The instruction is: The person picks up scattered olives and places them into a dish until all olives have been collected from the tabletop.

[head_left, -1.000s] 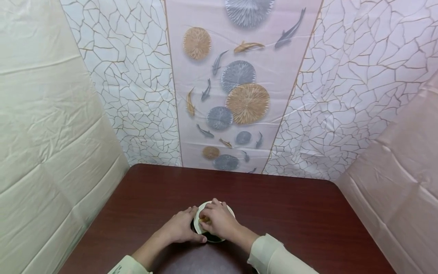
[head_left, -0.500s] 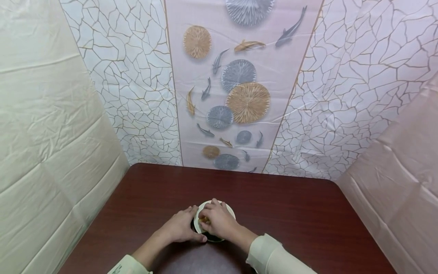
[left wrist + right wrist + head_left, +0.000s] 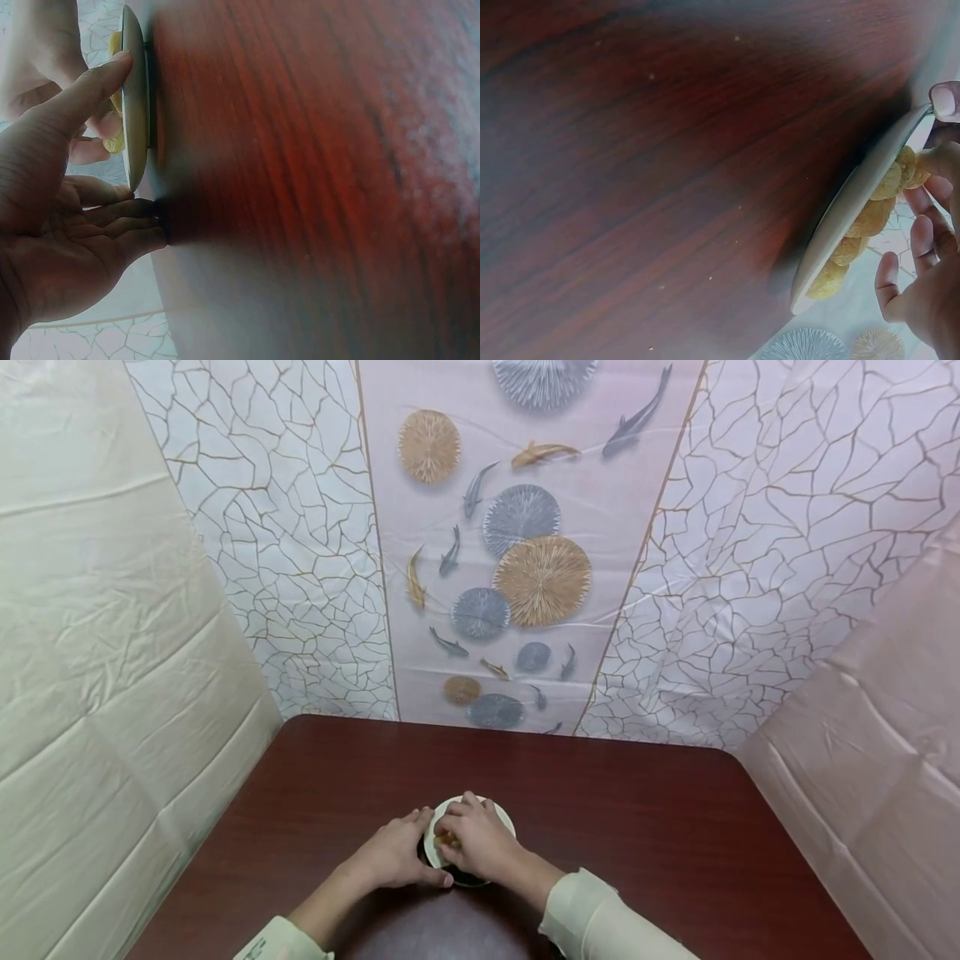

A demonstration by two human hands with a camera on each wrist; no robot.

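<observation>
A shallow pale plate [image 3: 853, 196] with a dark part at its near side sits on the table, bearing several golden-brown round snack pieces [image 3: 871, 218] that overlap in a row. My left hand [image 3: 393, 853] holds the plate by its rim, thumb at the near side and index finger at the left; its other fingers reach down to the tabletop in the left wrist view. Over the plate, my right hand [image 3: 480, 839] pinches one snack piece [image 3: 909, 161] at the end of the row, between thumb and index finger. Its remaining fingers are spread apart. In the head view the right hand hides most of the food.
The dark red-brown wooden table [image 3: 637, 827] spreads around the plate, with rounded far corners. Behind it hangs a patterned cloth [image 3: 480, 560] with fish and discs. Plain pale cloth walls [image 3: 97, 693] stand at left and right.
Both hands and the plate keep their places, with the right fingers on the snack piece throughout. The head view has shifted very slightly.
</observation>
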